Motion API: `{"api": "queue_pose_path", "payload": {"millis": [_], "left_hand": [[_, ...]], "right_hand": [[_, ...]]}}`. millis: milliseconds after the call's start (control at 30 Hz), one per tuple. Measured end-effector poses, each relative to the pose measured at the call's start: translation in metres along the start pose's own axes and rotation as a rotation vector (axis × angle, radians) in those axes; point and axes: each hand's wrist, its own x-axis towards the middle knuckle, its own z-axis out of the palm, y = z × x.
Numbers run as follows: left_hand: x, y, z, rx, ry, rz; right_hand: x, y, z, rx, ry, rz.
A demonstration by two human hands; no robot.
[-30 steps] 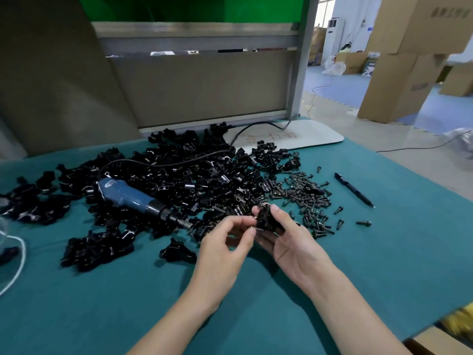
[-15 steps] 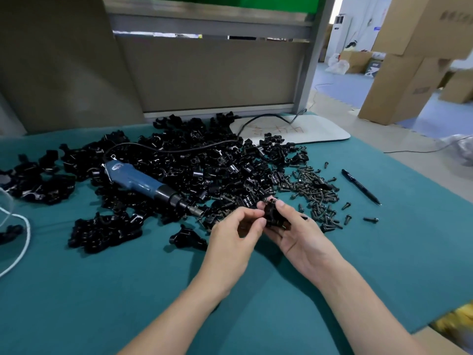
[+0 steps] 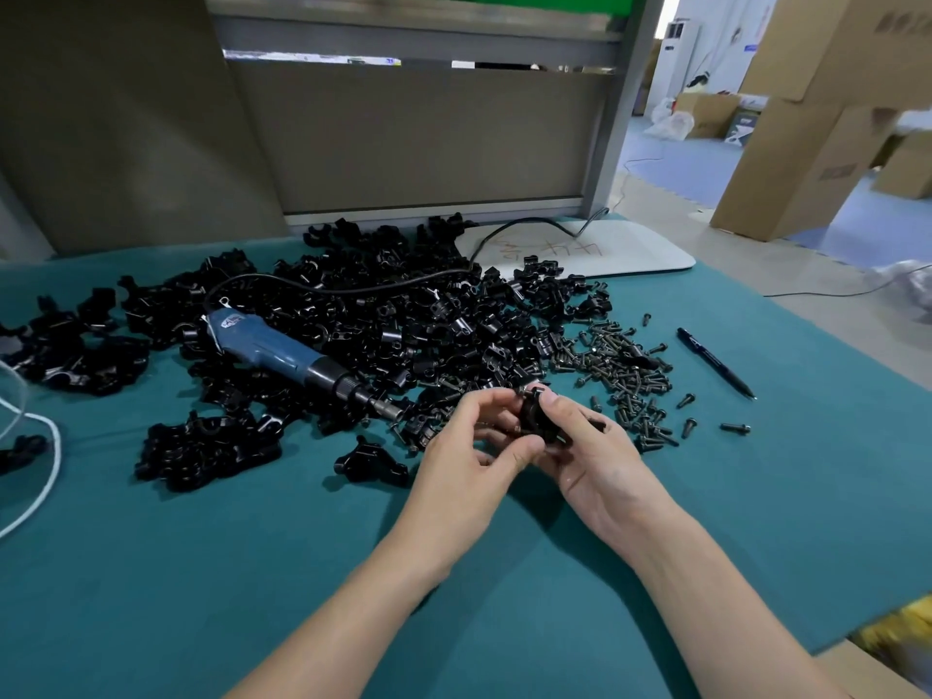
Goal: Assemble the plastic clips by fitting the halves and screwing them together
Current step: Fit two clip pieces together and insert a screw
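A teal table (image 3: pixel 756 522) fills the view in front of me. Across its far half sprawls a large pile of black plastic clip halves (image 3: pixel 403 325). A blue electric screwdriver (image 3: pixel 282 353) lies on the pile, unheld, its tip pointing toward my hands. To the right is a loose heap of dark screws (image 3: pixel 620 375).

Near the pile's front edge, my left hand (image 3: pixel 469 446) and right hand (image 3: pixel 595 456) meet, both pinching one black clip (image 3: pixel 534 416) between curled fingers and thumbs, just above the table.

I seem to be pressing two halves together; no screw looks driven yet. With so many loose parts, most of the work appears to lie ahead. Whether the smaller clusters at left are finished, I cannot tell.
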Motion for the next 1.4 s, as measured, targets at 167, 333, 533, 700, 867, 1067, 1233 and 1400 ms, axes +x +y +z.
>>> {"api": "queue_pose_path", "payload": {"millis": [167, 333, 533, 700, 867, 1067, 1233, 1400], "left_hand": [[-0.002, -0.002, -0.004, 0.038, 0.039, -0.081], [-0.001, 0.000, -0.005, 0.092, 0.010, -0.032], [-0.004, 0.002, -0.006, 0.097, -0.036, 0.033], [0.001, -0.003, -0.006, 0.073, -0.012, -0.083], [0.000, -0.003, -0.010, 0.252, -0.028, 0.085], [0.000, 0.001, -0.013, 0.513, -0.094, 0.446], [-0.002, -0.002, -0.018, 0.336, -0.045, 0.240], [0.002, -0.008, -0.018, 0.276, -0.036, 0.048]], "right_hand": [[0.000, 0.000, -0.001, 0.051, -0.030, 0.013], [0.001, 0.001, -0.002, 0.051, -0.021, 0.019], [-0.002, -0.002, 0.001, 0.002, 0.006, 0.007], [0.000, 0.000, -0.001, 0.023, -0.037, 0.009], [0.000, 0.001, -0.002, 0.020, -0.046, 0.014], [-0.001, -0.003, -0.006, 0.060, -0.054, 0.059], [-0.002, -0.004, -0.005, 0.009, -0.059, 0.051], [0.001, 0.000, -0.006, 0.021, -0.057, 0.033]]}}
